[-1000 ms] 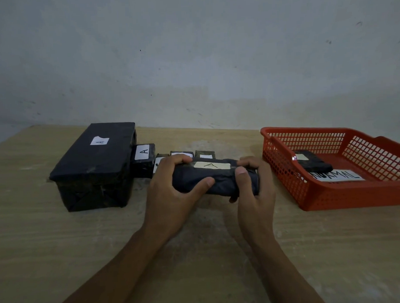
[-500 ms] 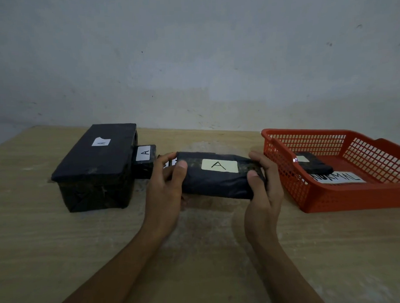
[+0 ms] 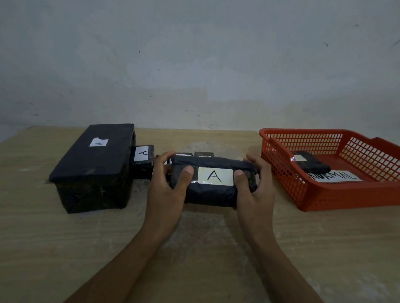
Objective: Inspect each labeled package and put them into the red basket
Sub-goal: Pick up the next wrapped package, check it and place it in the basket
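Hands: left hand (image 3: pixel 166 188) | right hand (image 3: pixel 254 190) | each grip clasping package (image 3: pixel 209 191) ends, thumbs on top

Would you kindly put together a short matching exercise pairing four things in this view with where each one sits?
Things:
1. soft package
2. large box
3. small package
4. NORMAL label

Places:
a. flat on the floor of the red basket
b. gripped at both ends by the left hand and right hand
c. standing on the table, far left
d. inside the basket, overlapping the label's far edge

Pairs: 1-b, 2-c, 3-d, 4-a
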`<state>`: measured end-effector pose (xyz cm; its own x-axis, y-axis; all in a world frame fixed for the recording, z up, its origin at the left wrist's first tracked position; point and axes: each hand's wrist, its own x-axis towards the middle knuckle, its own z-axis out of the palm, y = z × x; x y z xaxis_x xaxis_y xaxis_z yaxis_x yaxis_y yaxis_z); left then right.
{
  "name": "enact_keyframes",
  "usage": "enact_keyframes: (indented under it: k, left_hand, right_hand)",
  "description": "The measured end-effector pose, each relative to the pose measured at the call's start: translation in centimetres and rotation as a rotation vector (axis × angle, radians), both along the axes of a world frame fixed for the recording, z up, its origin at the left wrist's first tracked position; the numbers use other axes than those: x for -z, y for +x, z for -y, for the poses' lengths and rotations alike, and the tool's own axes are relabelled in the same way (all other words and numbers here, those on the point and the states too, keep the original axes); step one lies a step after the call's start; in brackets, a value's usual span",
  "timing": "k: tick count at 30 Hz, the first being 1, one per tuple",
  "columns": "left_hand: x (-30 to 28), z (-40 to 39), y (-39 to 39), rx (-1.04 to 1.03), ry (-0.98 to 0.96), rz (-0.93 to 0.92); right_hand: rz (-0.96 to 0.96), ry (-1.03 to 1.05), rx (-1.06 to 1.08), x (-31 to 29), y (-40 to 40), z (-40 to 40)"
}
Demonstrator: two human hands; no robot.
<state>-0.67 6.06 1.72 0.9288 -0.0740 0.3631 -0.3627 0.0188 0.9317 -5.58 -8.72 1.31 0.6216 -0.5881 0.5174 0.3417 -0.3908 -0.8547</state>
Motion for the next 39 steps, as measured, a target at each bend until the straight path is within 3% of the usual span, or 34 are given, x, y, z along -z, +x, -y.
enact_keyframes:
  k: [11,26,39]
  left_hand:
    - [-0.1,-0.2,-0.2,0.0,0.086,0.107]
    - [0.3,-0.2,0.1,-0.159,0.22,0.213]
    - [0.1,-0.2,-0.8,-0.147,0.339,0.204]
  right_hand:
    - [-0.033,0.17,-0.097,-0.5,-0.5,-0.5]
    - [0.254,-0.152,0.019,-0.4,-1.0,-1.4]
    - [0.329,-0.066,-0.16,0.0,-1.5,-1.8]
